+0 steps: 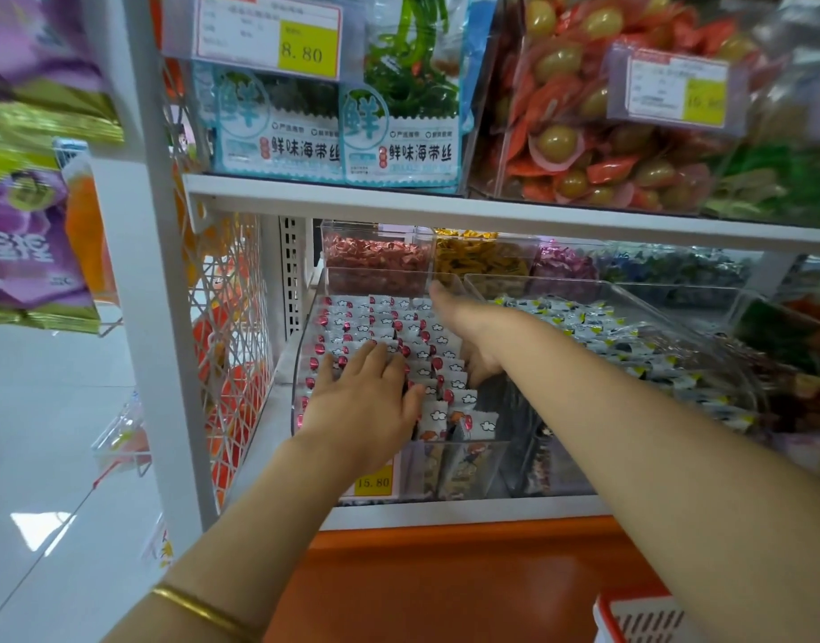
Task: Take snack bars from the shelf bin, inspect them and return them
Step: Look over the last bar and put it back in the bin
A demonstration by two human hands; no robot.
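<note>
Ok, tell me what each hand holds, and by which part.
Left hand: nothing; it lies flat on the snack bars in the bin. Right hand: it dips among the bars, fingertips out of sight, so a hold cannot be told.

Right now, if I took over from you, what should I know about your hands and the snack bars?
Left hand: flat, fingers straight, resting on the snack bars.
Right hand: reaching into the right side of the clear bin; its fingers dip among the bars, grip unclear.
The bars stand in rows in the bin.
Done: no bar is out yet.
To do: take bars out, inspect them, return them.
</note>
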